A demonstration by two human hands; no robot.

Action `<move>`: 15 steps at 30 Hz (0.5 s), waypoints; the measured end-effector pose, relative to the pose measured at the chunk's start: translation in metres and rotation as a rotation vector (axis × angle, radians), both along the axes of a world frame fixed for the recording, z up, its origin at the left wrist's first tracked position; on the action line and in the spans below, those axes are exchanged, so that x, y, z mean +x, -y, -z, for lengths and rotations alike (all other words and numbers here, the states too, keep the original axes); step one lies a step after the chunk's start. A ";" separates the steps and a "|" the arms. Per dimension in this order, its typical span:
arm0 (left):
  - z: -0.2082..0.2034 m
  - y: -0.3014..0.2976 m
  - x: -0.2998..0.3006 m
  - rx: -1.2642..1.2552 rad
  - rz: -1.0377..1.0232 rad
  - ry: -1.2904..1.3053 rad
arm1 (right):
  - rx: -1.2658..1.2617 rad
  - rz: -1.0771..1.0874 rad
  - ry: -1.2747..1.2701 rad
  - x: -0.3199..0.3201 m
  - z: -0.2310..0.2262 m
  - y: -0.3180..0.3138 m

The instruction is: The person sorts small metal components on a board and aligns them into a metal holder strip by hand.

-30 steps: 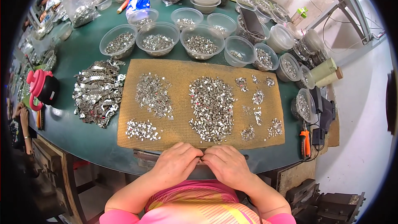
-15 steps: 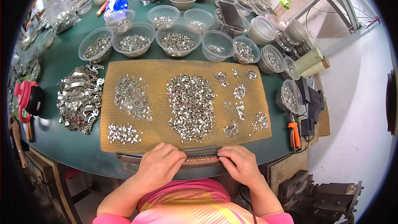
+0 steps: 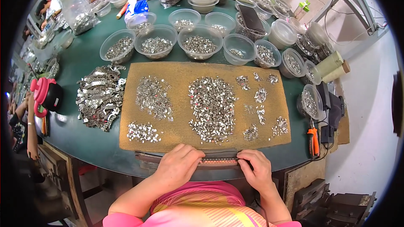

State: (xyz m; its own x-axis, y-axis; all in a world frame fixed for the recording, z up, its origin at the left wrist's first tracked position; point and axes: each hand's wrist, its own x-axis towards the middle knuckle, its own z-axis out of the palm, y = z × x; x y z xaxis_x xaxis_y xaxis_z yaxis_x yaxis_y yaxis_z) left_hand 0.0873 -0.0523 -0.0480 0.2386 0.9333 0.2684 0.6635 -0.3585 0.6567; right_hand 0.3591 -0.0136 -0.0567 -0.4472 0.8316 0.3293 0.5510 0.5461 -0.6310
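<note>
While left grip [image 3: 178, 164] and right grip [image 3: 256, 169] pinch a toothed strip [image 3: 221, 160], clear bowls [image 3: 200, 32] hold silvery metal bits [image 3: 199, 45]

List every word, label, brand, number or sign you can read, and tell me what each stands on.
None can be read.
Small white label on the black mug with a pink lid: too small to read.
Blue-and-white packet: any print is too small and blurred to read.

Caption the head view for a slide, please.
Left hand and right hand touch a narrow dark-and-copper strip beside a tan rectangular mat.
</note>
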 end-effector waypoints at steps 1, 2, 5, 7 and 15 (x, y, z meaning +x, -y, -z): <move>0.000 0.001 0.000 -0.003 -0.006 -0.006 | -0.015 0.009 -0.017 0.000 0.001 0.001; -0.001 0.001 -0.001 -0.001 -0.005 -0.007 | -0.014 0.010 -0.018 0.000 0.002 0.001; -0.002 0.002 -0.010 0.010 0.008 0.045 | -0.043 0.004 -0.055 0.003 0.004 0.001; -0.004 0.004 -0.021 0.183 -0.035 0.032 | -0.039 0.029 -0.063 0.006 0.005 0.002; 0.005 0.054 -0.100 0.257 -0.297 -0.356 | 0.007 0.089 -0.061 0.010 0.008 0.002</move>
